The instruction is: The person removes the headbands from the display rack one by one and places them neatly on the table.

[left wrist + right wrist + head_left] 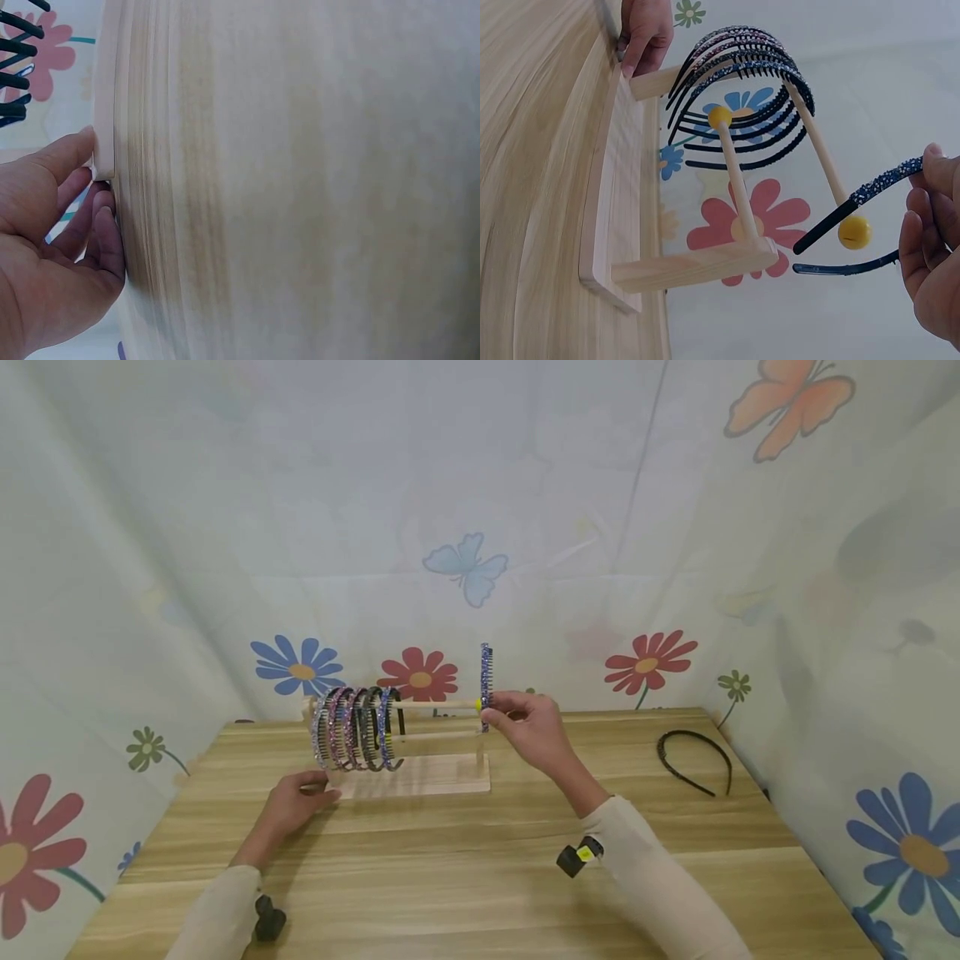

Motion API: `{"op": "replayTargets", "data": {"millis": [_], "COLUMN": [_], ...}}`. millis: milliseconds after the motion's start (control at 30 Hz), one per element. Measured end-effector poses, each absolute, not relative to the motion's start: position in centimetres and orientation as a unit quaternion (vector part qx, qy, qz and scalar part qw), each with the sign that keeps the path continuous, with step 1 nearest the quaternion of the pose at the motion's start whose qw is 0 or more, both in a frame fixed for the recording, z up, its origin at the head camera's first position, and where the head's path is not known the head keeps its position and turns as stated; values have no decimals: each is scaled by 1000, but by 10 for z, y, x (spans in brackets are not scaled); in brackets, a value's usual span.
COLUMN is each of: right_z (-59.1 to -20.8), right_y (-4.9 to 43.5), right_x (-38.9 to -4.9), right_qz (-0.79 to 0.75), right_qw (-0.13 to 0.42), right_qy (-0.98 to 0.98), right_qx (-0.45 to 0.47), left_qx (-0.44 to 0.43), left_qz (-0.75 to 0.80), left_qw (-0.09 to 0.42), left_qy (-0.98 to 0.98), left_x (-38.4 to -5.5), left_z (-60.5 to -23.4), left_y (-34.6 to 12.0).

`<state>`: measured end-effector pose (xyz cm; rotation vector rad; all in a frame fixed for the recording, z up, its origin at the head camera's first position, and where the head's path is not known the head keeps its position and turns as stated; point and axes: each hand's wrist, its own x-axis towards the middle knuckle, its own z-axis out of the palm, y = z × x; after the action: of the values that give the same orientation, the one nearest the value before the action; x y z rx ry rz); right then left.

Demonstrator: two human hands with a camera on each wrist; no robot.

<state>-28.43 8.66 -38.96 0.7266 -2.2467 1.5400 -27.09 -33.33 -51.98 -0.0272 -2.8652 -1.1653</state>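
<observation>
My right hand (532,731) pinches a blue glittery headband (486,672) between thumb and fingers, at the right end of a wooden headband stand (435,777). In the right wrist view, the prongs of this headband (889,178) point toward the yellow ball tip (855,233) of a rod. Several glittery toothed headbands (739,56) in silver, pink, dark and blue hang in a row around the stand's rods, toward its left end. My left hand (292,806) holds the base's left front corner, thumb and fingers at its edge (105,142).
A black headband (688,732) lies on the wood-grain table (600,893) at the right. Behind the table hangs a pale cloth (360,527) printed with flowers and butterflies. A second yellow ball (720,117) caps the stand's other rod.
</observation>
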Motion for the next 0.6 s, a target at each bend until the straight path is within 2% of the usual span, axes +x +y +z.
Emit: {"op": "replayTargets", "data": {"millis": [267,600], "right_z": [-392,-396], "right_y": [100,119], "right_x": [-288,-291], "right_qz": [549,534], "right_qw": [156,177], "right_qy": [-785,-794], "right_qx": [241,229], "left_qx": [-7,-2], "left_qz": [-375,-373], "left_qw": [22,20], "left_qy": [-927,-928], "left_x": [-272,-271], "left_z": [-521,-519], "left_y": [-334,-333]}}
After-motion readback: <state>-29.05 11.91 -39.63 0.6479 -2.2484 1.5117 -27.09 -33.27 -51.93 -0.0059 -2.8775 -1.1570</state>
